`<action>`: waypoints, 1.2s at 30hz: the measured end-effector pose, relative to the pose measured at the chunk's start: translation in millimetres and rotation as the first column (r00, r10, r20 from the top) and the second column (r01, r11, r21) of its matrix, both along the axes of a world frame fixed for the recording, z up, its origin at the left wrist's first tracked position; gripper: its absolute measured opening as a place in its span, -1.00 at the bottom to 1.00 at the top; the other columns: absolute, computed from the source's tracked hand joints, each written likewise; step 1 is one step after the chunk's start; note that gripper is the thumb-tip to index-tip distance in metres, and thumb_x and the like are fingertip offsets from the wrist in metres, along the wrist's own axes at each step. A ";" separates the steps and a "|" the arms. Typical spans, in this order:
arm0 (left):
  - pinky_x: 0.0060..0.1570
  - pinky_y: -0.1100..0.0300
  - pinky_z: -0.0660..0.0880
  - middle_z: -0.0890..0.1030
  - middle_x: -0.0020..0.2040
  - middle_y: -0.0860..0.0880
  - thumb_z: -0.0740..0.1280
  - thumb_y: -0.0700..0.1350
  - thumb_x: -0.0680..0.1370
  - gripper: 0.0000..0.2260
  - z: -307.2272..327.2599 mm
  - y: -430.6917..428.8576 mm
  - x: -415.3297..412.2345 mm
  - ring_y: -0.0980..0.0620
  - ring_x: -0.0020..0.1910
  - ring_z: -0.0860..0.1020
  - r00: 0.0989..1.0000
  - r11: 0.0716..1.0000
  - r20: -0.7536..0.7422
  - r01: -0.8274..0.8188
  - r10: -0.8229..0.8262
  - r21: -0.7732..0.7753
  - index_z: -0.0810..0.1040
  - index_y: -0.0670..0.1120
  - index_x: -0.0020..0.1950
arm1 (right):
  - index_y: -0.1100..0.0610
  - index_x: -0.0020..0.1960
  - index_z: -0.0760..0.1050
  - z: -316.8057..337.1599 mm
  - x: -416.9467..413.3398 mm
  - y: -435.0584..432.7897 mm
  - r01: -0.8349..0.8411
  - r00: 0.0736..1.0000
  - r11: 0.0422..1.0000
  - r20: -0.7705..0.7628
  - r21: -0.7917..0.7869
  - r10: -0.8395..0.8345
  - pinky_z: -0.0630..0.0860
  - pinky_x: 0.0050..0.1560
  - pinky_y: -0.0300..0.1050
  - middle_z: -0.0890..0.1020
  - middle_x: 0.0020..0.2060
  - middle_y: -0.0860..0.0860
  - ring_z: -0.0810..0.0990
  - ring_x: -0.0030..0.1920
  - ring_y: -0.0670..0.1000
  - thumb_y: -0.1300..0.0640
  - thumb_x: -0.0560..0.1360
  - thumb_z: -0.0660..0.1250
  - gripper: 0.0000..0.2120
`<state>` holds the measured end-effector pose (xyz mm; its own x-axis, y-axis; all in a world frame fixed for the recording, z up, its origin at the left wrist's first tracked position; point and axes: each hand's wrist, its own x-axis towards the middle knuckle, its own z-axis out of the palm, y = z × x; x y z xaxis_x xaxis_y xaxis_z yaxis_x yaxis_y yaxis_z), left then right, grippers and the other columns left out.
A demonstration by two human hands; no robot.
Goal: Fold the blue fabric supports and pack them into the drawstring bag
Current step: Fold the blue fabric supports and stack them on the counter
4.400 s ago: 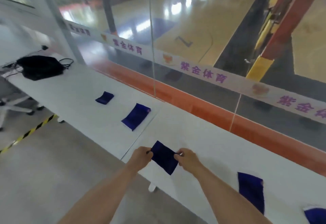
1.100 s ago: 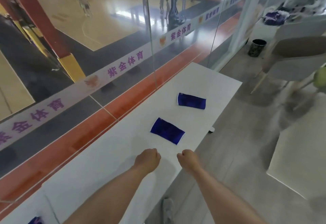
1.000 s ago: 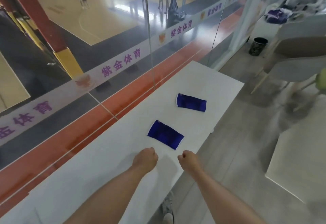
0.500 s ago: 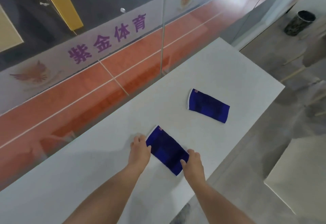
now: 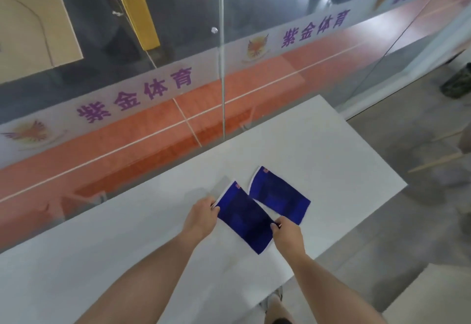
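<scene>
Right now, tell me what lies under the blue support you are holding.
The held support, pinched by the left hand and right hand, covers white table and overlaps the second support. Whatever is directly beneath stays hidden.

A long white flat-topped bench [image 5: 318, 145] runs from the lower left of the frame toward the right middle. Behind it stands a clear glass partition wall [image 5: 221, 68] crossed by a frosted band with purple Chinese characters [image 5: 132, 97] and orange bird-like emblems [image 5: 257, 48]. Through the glass lie an orange floor strip with white lines [image 5: 153, 130], tan court flooring [image 5: 33, 17] at upper left, and a yellow padded post [image 5: 141, 20]. A dark bin [image 5: 457, 84] sits at the right edge on grey floor [image 5: 395, 234].
</scene>
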<state>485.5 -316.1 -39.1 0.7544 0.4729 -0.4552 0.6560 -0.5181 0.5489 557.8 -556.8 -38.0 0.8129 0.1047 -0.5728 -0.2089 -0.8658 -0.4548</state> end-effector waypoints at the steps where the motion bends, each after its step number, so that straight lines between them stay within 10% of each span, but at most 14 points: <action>1: -0.18 0.03 0.50 0.57 -0.18 -0.02 0.26 -0.09 0.59 -0.85 4.3 -11.0 13.2 -0.04 -0.20 0.55 1.000 1.000 -0.001 -0.022 0.022 0.000 0.51 -0.09 -0.15 | 0.06 -0.19 0.46 3.6 17.9 -12.6 -0.009 1.000 1.000 0.008 0.011 0.009 0.39 -0.31 -0.17 0.60 -0.25 -0.04 0.54 -0.26 -0.03 0.13 0.61 0.26 -0.80; 21: -0.16 0.01 0.52 0.59 -0.22 -0.04 0.27 -0.08 0.58 -0.82 -40.2 -73.3 131.6 -0.08 -0.18 0.56 0.978 0.985 -0.124 -0.170 0.168 -0.007 0.53 -0.14 -0.17 | 0.11 -0.14 0.53 -41.7 159.6 -67.5 -0.042 0.999 0.998 -0.027 -0.039 0.041 0.44 -0.26 -0.14 0.60 -0.24 -0.02 0.53 -0.26 -0.06 0.15 0.62 0.26 -0.82; 32: 0.14 0.06 0.46 0.47 0.23 -0.06 0.33 -0.06 0.59 -0.72 -66.3 -85.4 131.5 -0.09 0.22 0.45 0.991 0.996 -0.132 0.001 0.010 0.084 0.46 -0.11 0.27 | 0.10 0.22 0.35 -45.6 134.1 -64.4 -0.014 0.995 0.995 -0.098 -0.094 0.005 0.45 -0.10 -0.08 0.40 0.10 0.04 0.53 -0.10 0.08 0.09 0.60 0.33 -0.74; 36: -0.01 0.08 0.45 0.55 0.09 -0.12 0.33 -0.17 0.54 -0.92 -65.4 -84.1 136.1 -0.13 0.05 0.53 0.990 0.999 -0.138 -0.038 0.039 0.004 0.50 -0.12 0.01 | 0.14 0.06 0.43 -45.8 131.5 -56.6 0.043 0.993 0.992 -0.104 -0.121 -0.056 0.47 -0.25 -0.14 0.60 -0.07 0.06 0.57 -0.19 0.04 0.15 0.58 0.34 -0.89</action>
